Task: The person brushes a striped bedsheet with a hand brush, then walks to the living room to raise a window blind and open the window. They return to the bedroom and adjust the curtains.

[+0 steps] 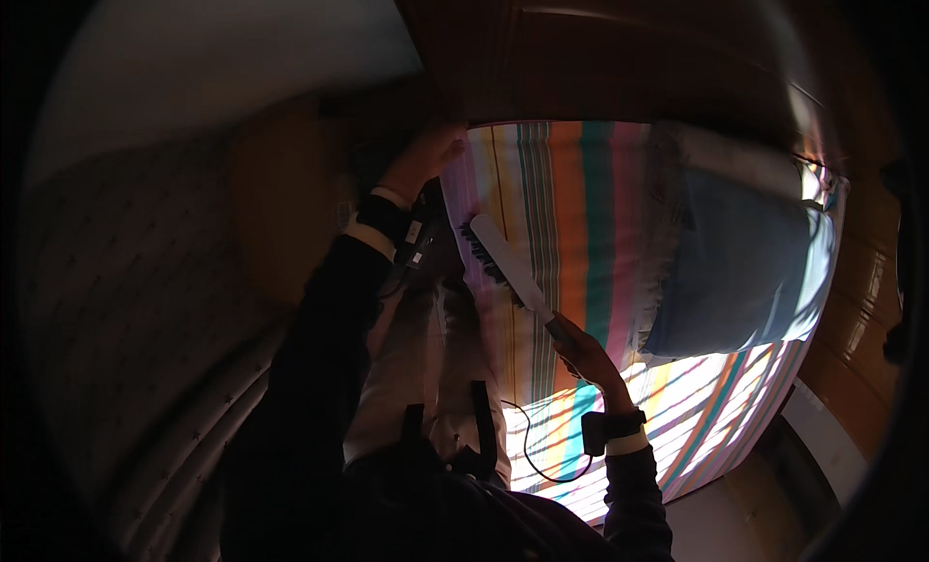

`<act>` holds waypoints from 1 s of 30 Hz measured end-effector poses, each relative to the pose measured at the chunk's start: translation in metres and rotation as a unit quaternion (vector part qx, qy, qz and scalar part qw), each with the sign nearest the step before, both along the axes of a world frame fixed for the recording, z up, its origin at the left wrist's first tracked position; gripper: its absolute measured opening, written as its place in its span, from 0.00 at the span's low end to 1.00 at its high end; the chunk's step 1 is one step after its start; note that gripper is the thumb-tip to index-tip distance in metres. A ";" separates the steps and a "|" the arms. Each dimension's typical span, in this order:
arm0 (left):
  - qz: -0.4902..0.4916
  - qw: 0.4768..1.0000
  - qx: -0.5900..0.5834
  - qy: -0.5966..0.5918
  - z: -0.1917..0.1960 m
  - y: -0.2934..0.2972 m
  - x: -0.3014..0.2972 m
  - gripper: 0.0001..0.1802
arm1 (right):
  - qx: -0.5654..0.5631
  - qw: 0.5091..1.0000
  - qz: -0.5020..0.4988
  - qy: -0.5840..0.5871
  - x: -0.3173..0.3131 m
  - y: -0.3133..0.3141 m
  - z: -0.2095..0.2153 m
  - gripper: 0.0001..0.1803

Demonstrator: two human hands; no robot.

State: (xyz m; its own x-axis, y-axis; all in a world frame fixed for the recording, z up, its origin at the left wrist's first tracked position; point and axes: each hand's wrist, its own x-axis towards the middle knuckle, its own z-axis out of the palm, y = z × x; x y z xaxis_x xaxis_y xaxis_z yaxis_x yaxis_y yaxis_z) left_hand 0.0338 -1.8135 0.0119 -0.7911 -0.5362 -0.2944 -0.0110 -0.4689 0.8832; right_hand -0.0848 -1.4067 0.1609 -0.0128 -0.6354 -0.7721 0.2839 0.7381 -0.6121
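My right hand [585, 357] is closed around the handle of a bed brush [505, 260]. The brush has a long pale back, and its dark bristles face left. It slants over the left part of a striped bed cover [566, 194]. At the cover's far left corner, beside its edge, is my left hand [426, 165]. Its fingers are in shadow, so whether they grip the fabric cannot be made out. Both wrists wear dark straps over pale bands, and a thin black cable loops beside the right one.
A folded blue-grey blanket or pillow [740, 262] lies on the right of the bed. Dark wooden panelling [619, 64] rises along the far side. A dark patterned curtain or cover [126, 272] hangs at the left. Bright sunlight stripes the near part of the bed.
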 end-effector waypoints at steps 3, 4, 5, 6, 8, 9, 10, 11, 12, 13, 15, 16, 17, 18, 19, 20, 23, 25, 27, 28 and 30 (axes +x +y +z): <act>0.204 0.976 0.022 -0.076 0.050 0.026 0.034 0.21 | 0.031 0.996 -0.037 -0.071 -0.002 -0.045 0.010 0.32; 0.289 0.948 -0.061 -0.118 0.061 0.041 0.047 0.22 | 0.010 0.999 -0.017 -0.037 0.001 -0.067 0.008 0.32; 0.307 0.924 -0.123 -0.195 0.066 0.057 0.058 0.26 | -0.013 1.000 0.004 -0.002 0.006 -0.091 0.004 0.32; 0.323 0.896 -0.169 -0.254 0.067 0.070 0.067 0.30 | -0.064 0.996 0.031 0.053 0.011 -0.115 -0.001 0.32; 0.277 0.814 -0.345 -0.377 0.065 0.094 0.084 0.39 | -0.114 0.978 0.080 0.155 0.021 -0.164 -0.015 0.31; 0.234 0.765 -0.385 -0.461 0.060 0.099 0.088 0.44 | -0.106 0.969 0.109 0.193 0.024 -0.187 -0.022 0.31; 0.232 0.770 -0.370 -0.465 0.055 0.100 0.089 0.49 | -0.125 0.959 0.104 0.232 0.025 -0.209 -0.029 0.30; 0.216 0.778 -0.329 -0.490 0.050 0.099 0.088 0.54 | -0.130 0.952 0.103 0.258 0.026 -0.228 -0.037 0.30; 0.206 0.786 -0.295 -0.503 0.046 0.096 0.086 0.59 | -0.175 0.942 0.073 0.278 0.025 -0.244 -0.045 0.29; 0.184 0.765 -0.283 -0.548 0.043 0.093 0.083 0.62 | -0.164 0.939 0.085 0.291 0.025 -0.256 -0.052 0.29; 0.153 0.727 -0.273 -0.612 0.038 0.083 0.072 0.67 | -0.186 0.923 0.106 0.321 0.024 -0.270 -0.066 0.29; 0.139 0.723 -0.256 -0.627 0.038 0.077 0.067 0.67 | -0.156 0.932 0.112 0.307 0.024 -0.272 -0.072 0.29; 0.126 0.718 -0.238 -0.642 0.039 0.071 0.063 0.67 | -0.135 0.938 0.116 0.297 0.024 -0.272 -0.076 0.29; 0.113 0.714 -0.220 -0.655 0.041 0.066 0.060 0.67 | -0.120 0.944 0.117 0.284 0.024 -0.270 -0.079 0.29; 0.111 0.722 -0.201 -0.652 0.044 0.061 0.059 0.66 | -0.105 0.949 0.118 0.272 0.024 -0.267 -0.081 0.29; 0.112 0.731 -0.183 -0.648 0.047 0.057 0.059 0.66 | -0.098 0.955 0.116 0.255 0.023 -0.264 -0.083 0.29; 0.141 0.772 -0.152 -0.601 0.064 0.051 0.068 0.66 | -0.056 0.962 0.126 0.235 0.019 -0.254 -0.085 0.30; 0.183 0.816 -0.167 -0.523 0.080 0.050 0.081 0.65 | -0.040 0.960 0.131 0.243 0.017 -0.248 -0.087 0.30; 0.241 0.859 -0.206 -0.402 0.099 0.052 0.097 0.64 | -0.077 0.947 0.120 0.286 0.018 -0.237 -0.091 0.30; 0.275 0.886 -0.214 -0.305 0.109 0.050 0.102 0.63 | -0.123 0.931 0.130 0.317 0.021 -0.229 -0.093 0.30; 0.294 0.898 -0.182 -0.272 0.129 0.041 0.115 0.61 | -0.143 0.922 0.188 0.306 0.030 -0.205 -0.093 0.30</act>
